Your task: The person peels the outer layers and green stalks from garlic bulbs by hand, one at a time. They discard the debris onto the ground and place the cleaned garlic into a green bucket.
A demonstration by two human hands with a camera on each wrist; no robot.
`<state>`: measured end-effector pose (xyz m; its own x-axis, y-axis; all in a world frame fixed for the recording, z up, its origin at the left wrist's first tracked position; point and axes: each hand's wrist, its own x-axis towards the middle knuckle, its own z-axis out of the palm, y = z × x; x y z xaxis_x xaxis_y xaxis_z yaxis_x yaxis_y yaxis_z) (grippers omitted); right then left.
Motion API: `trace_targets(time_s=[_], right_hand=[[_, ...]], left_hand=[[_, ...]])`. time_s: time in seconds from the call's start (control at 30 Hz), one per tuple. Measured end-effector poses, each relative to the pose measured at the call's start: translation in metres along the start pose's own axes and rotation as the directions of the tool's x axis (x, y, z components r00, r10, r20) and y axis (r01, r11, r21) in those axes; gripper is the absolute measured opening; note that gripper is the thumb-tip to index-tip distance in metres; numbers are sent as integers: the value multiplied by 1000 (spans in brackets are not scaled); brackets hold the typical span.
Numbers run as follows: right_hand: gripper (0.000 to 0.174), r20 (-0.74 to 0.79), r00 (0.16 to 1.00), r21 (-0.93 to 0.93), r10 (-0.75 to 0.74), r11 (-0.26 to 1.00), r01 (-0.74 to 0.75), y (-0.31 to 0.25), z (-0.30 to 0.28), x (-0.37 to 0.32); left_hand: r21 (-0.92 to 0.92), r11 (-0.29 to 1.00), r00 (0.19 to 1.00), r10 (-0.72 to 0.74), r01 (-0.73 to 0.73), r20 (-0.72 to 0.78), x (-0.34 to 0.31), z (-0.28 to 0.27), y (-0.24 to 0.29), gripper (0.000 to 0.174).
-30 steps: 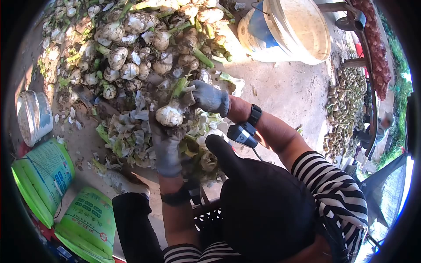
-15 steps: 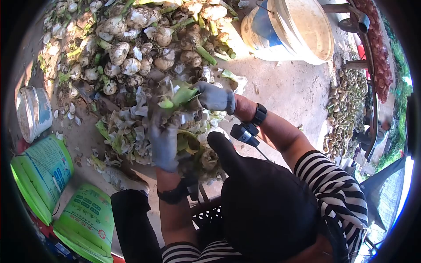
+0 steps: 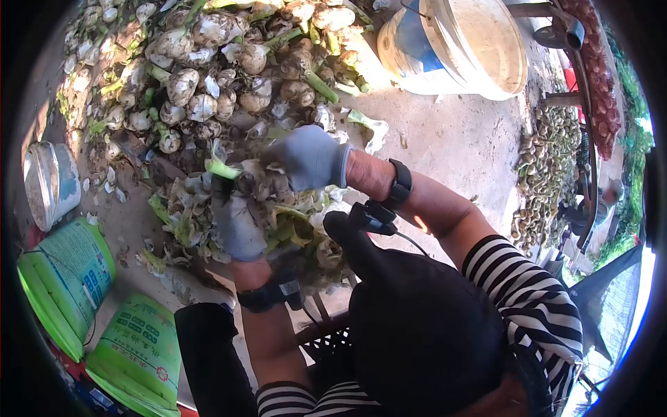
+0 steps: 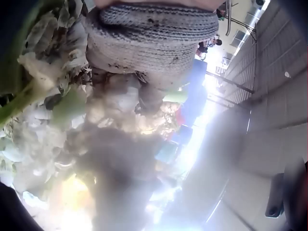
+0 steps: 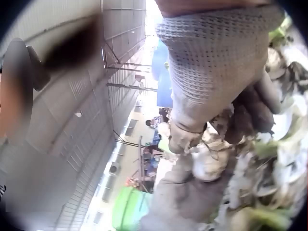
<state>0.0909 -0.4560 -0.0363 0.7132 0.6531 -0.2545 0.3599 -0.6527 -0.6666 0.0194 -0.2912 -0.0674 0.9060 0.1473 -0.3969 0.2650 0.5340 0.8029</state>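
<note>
The gloved left hand point(image 3: 240, 226) grips a bulb; a green stem point(image 3: 222, 169) sticks out above its fingers. In the right wrist view the pale bulb point(image 5: 211, 164) lies against the left glove point(image 5: 178, 197). Close over it, the gloved right hand point(image 3: 313, 158) has curled fingers point(image 5: 250, 115), with thumb and fingers pinching the outer skin at the bulb's top. The left wrist view shows the left glove's cuff point(image 4: 154, 43); its fingers are blurred. Loose peelings and leaves point(image 3: 191, 215) lie beneath and beside the hands.
A large heap of bulbs with stems point(image 3: 201, 108) spreads beyond the hands. A white bucket point(image 3: 410, 52) stands at the upper right, a smaller one point(image 3: 59, 184) at the left. Green containers point(image 3: 135, 354) stand at lower left. More bulbs point(image 3: 545, 181) cover the ground at right.
Both hands have moved left and closer together. The bulb that was plainly visible between them is now mostly covered by the gloves, and its green stem points differently.
</note>
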Motion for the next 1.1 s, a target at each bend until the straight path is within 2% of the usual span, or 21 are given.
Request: trace_targets(time_s=[0.1, 0.17, 0.27, 0.3, 0.33, 0.37, 0.4, 0.43, 0.5, 0.53, 0.57, 0.63, 0.7, 0.73, 0.8, 0.83, 0.9, 0.93, 0.97, 1.03, 1.1], right_hand=[[22, 45, 999, 185, -19, 983, 11, 3, 5, 7], [24, 54, 998, 227, -40, 973, 26, 9, 4, 4], [28, 79, 977, 761, -199, 645, 70, 27, 9, -5], [28, 82, 976, 762, -204, 644, 70, 31, 6, -13], [27, -36, 976, 821, -213, 550, 151, 38, 4, -20], [27, -155, 966, 860, -210, 452, 236, 46, 2, -24], [27, -18, 986, 866, -163, 491, 97, 50, 0, -26], [27, -20, 987, 866, -161, 490, 97, 49, 5, -24], [24, -126, 982, 410, -137, 895, 178, 40, 19, -14], [25, -26, 998, 238, -62, 969, 66, 31, 14, -12], [25, -26, 998, 236, -61, 969, 66, 20, 8, -9], [23, 15, 1000, 36, 10, 999, -11, -5, -3, -3], [22, 34, 999, -4, -13, 1000, 13, -11, -2, 1], [21, 28, 997, 155, -69, 986, 64, -6, 2, 2], [20, 10, 987, 486, -161, 863, 136, 10, 14, 5], [20, 10, 987, 487, -162, 863, 136, 21, 21, 5], [25, -59, 941, 745, -334, 612, 265, 33, 23, 5], [33, -25, 967, 880, -254, 453, 142, 32, 19, -1], [33, -22, 966, 881, -258, 452, 140, 31, 14, -7], [36, -74, 971, 979, -226, 167, 114, 28, 3, -19], [40, 30, 986, 969, -163, 246, 12, 32, 2, -32]], left_hand=[[75, 988, 991, -130, 132, -28, -11, 13, 17, 44], [-105, 992, 997, -74, 75, 18, -14, 3, 10, 45], [-341, 920, 981, -167, 193, 102, -11, -15, 3, 42], [-489, 834, 967, -225, 256, 123, -10, -15, 6, 41], [-410, 895, 950, -263, 176, -166, -3, -11, 8, 42], [-414, 894, 951, -260, 171, -168, -3, -13, 9, 42], [-389, 911, 981, -179, 136, -75, -2, -16, 11, 42], [-361, 927, 994, -102, 104, 24, -3, -17, 12, 42], [-230, 972, 998, -63, 55, -27, -5, -10, 13, 37], [-96, 995, 997, -16, 9, -75, -7, -6, 14, 33], [-97, 995, 997, -16, 9, -74, -7, -2, 16, 33], [276, 957, 996, 80, -88, 39, -7, 1, 18, 38], [248, 963, 995, 98, -104, 37, -11, -2, 15, 34], [173, 984, 998, 44, -53, 54, -12, -5, 18, 32], [-58, 998, 982, -10, 21, 188, -15, -14, 21, 28], [-57, 998, 982, -10, 21, 187, -15, -15, 19, 28], [-177, 978, 991, -89, 106, 104, -14, -15, 15, 29], [-178, 979, 991, -85, 102, 102, -13, -13, 14, 29], [-278, 954, 990, -77, 108, 122, -13, -9, 14, 29], [-376, 919, 988, -68, 117, 141, -10, -12, 8, 29], [-560, 805, 980, -157, 198, 121, -5, -26, -5, 31]])
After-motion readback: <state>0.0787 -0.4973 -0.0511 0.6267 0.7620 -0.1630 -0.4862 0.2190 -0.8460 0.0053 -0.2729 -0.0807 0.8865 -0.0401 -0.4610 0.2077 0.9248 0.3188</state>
